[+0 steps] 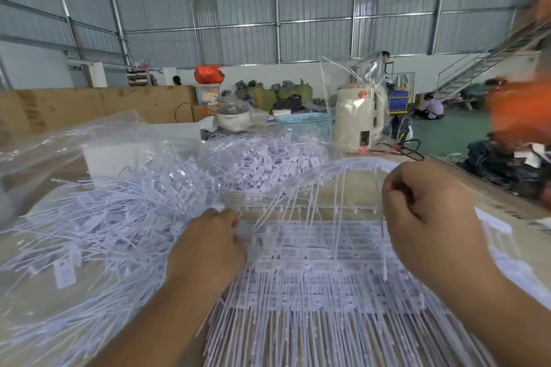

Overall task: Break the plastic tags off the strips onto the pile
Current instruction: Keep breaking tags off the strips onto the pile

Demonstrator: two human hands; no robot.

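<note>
Head view of a worktable (pixel 465 185) inside a metal-walled warehouse; a broad pile (pixel 98 217) of loose white plastic tags spreads over the table's left half and runs back toward its far edge, partly lying on clear plastic sheeting (pixel 74 134); in front of the person, flat sheets of strips (pixel 313 283) with tags attached lie stacked, just right of the pile and touching it; one strip (pixel 322 188) is lifted off that stack and bowed into an arch between the two hands, its thin tails hanging down over the sheets; the right hand (pixel 429 211), raised at the arch's right end, has its fingers curled around the strip; the left hand (pixel 208 244), lower and at the arch's left end beside the pile, pinches the strip with its fingertips; behind the table stand a cream appliance (pixel 356 116) draped in a clear bag, a blue basket (pixel 307 122) and a covered pot (pixel 232 119); a blurred orange shape (pixel 518 110) fills the right edge; people sit on the green floor (pixel 447 131) well beyond.
</note>
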